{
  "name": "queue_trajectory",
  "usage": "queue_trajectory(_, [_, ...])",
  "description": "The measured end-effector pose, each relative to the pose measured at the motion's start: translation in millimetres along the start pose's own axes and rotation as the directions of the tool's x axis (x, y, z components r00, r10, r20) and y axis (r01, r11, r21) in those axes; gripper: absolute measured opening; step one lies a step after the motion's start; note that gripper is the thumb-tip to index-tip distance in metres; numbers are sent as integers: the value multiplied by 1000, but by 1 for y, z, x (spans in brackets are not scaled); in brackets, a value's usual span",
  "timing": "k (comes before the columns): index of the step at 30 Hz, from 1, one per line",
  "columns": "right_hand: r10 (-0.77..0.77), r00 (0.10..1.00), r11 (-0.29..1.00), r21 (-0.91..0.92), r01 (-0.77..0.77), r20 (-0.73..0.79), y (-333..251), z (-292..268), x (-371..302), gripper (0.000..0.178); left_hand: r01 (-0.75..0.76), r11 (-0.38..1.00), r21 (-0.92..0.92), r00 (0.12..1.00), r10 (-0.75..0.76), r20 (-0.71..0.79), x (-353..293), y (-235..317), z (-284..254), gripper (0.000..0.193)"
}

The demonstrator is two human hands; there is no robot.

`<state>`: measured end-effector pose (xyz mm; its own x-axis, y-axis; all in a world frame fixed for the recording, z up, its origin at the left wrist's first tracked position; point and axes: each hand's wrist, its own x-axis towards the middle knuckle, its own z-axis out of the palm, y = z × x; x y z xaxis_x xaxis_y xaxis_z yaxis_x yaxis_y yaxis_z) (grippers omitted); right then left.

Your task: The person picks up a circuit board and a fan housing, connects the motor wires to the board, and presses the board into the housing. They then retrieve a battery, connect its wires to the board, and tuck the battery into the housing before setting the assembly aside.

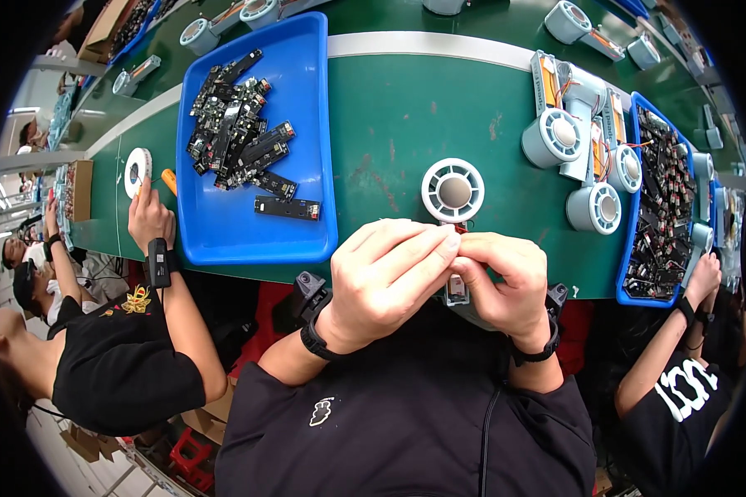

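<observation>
A pale handheld fan (453,192) lies in front of me at the table's near edge, its round slotted head pointing away. Both my hands meet over its neck and handle. My left hand (387,277) has its fingers pressed together over the neck, their tips touching those of the right. In a pinch, my right hand (503,277) brings thumb and fingertips together above the handle. Bits of red wire (460,229) show by the fingertips. What exactly the fingers grip is hidden. Part of the open handle (456,290) shows between the hands.
A blue tray (307,236) with black circuit boards (236,137) is on the left. Several pale fans (553,137) stand on the right, beside another blue tray (627,277) of boards. A co-worker's hand (151,217) touches a white ring (138,172); another co-worker's hand (704,277) is at right.
</observation>
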<state>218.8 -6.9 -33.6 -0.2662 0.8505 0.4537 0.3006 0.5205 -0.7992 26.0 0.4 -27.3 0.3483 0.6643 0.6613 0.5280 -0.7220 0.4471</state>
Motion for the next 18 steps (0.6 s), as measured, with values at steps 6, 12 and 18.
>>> queue_trajectory(6, [328,934,927,-145,-347,-140,-13,11,0,25,30,993,116,996,-39,82,-4,-2,-16,33])
queue_trajectory(12, [430,881,894,-42,-446,-196,-16,16,-9,36,119,989,84,963,-136,234,-6,1,-26,41])
queue_trajectory(18, [214,973,975,-50,-219,-89,-5,9,-9,20,165,986,-30,969,-156,190,-7,-2,-24,37])
